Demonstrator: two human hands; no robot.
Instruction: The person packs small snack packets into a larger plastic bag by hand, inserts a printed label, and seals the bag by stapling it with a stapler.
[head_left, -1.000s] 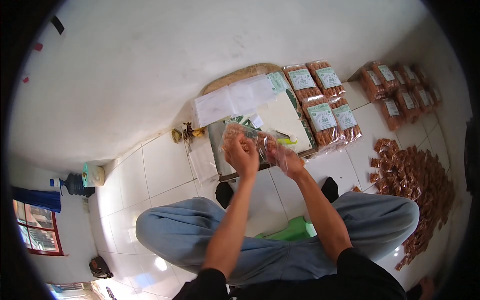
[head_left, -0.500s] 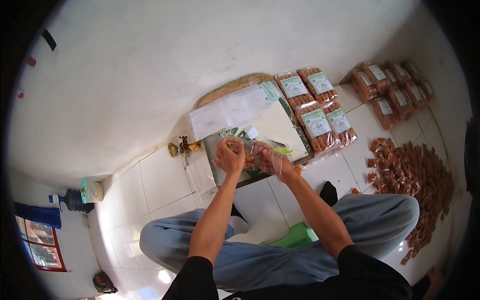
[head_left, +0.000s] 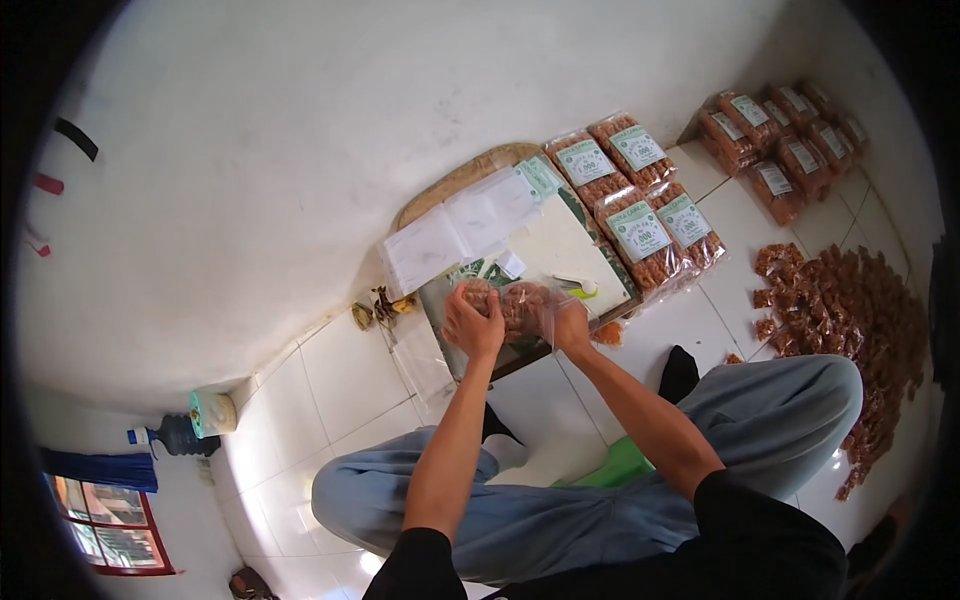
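Note:
A clear plastic bag with brown snack packets [head_left: 519, 308] lies between my two hands, over the near edge of a low board [head_left: 560, 245]. My left hand [head_left: 474, 322] is closed around the bag's left end. At its other end my right hand [head_left: 566, 318] grips the loose clear plastic, some fingers hidden behind it. Beyond my hands are a small white item [head_left: 511, 265] and a yellow-green tool [head_left: 581, 290] with a pale part. A stack of clear plastic bags [head_left: 430, 247] and green printed labels [head_left: 540, 177] lie on the board's far left side.
Several filled, labelled packs [head_left: 640, 232] stand at the board's right. More packs [head_left: 774, 181] are stacked by the far wall. A heap of small brown packets [head_left: 850, 320] covers the floor at right. A green object [head_left: 620, 463] lies between my legs.
The camera view has tilted, so the scene appears shifted. Both hands still hold the bag, and my right hand's fingers have closed in more tightly on its right end.

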